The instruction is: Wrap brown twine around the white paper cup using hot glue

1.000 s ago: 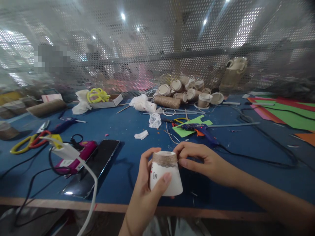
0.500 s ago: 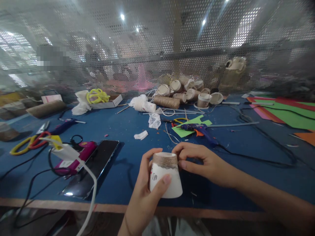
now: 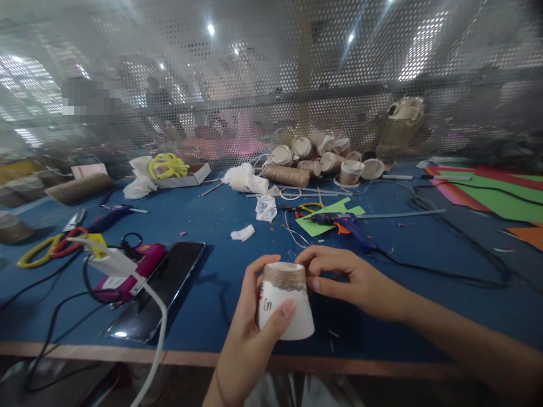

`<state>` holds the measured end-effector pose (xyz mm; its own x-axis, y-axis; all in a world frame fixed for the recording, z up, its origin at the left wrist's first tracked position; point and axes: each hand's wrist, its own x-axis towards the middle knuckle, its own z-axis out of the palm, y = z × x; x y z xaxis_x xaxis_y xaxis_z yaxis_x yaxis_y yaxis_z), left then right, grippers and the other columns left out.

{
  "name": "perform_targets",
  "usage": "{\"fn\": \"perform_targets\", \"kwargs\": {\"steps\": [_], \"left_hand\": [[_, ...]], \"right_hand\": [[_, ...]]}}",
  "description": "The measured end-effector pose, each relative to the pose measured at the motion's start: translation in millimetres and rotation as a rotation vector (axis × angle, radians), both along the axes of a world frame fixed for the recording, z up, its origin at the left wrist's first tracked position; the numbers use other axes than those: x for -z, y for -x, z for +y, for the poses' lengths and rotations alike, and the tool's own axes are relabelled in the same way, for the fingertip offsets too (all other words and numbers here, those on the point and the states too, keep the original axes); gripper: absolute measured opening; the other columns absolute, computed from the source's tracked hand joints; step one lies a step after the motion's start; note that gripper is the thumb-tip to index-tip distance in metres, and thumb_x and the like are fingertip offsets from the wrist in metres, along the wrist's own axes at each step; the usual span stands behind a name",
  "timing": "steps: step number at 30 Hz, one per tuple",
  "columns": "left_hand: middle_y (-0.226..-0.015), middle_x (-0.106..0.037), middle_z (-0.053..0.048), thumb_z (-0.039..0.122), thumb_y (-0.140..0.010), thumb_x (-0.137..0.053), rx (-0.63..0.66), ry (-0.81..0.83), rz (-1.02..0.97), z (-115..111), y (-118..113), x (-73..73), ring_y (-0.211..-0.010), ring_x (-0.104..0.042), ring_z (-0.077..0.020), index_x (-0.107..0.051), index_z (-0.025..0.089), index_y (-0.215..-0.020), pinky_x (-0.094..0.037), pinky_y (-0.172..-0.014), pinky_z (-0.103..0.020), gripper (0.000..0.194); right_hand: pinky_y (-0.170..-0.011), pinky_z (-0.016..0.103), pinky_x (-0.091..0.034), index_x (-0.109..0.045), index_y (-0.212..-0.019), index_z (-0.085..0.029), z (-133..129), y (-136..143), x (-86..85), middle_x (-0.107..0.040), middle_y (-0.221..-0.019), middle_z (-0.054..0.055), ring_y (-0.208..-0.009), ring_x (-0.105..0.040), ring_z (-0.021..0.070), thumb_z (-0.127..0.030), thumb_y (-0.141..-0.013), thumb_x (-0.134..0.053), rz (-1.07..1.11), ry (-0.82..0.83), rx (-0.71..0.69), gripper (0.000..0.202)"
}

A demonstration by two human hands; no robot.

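A white paper cup (image 3: 299,319) is held upside down, narrow end up, with brown twine (image 3: 285,277) wound around its upper part. The lowest turns of twine look uneven, and dark print shows on the cup's left side. My left hand (image 3: 254,333) wraps the cup from the left, thumb across its front. On the other side, my right hand (image 3: 343,277) is closed, its thumb and fingertips pressed at the right edge of the twine band. Part of those fingertips is hidden behind the cup, and no loose strand can be made out there.
Beyond my hands lie a blue glue gun (image 3: 345,222) on green paper, pliers (image 3: 303,209) and white scraps. Twine-covered cups (image 3: 303,148) pile up at the back. Left are a phone (image 3: 178,282), scissors (image 3: 46,249) and a white cable (image 3: 159,316). Coloured sheets (image 3: 504,195) lie right.
The cup has turned very slightly in my hands, its print shifting a little. Both hands stay nearly in the same place.
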<state>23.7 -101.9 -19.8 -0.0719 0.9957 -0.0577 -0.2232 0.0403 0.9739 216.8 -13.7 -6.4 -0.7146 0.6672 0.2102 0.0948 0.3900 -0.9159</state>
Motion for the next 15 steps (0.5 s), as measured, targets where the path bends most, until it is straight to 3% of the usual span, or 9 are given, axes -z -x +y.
{"fn": "perform_targets", "kwargs": {"steps": [15], "left_hand": [[-0.103,-0.068,-0.001,0.041,-0.084,-0.076,0.001,-0.009,0.026,0.8,-1.0,-0.2,-0.077,-0.062,-0.013,-0.051,0.029,-0.126,-0.053,-0.064,-0.019,0.05]], "right_hand": [[-0.094,0.033,-0.046,-0.062,-0.077,-0.019,-1.4,-1.4,-1.6,-0.063,-0.109,0.003,-0.098,-0.061,0.0156,-0.032,-0.098,-0.06,-0.033,-0.039,0.012,0.025]]}}
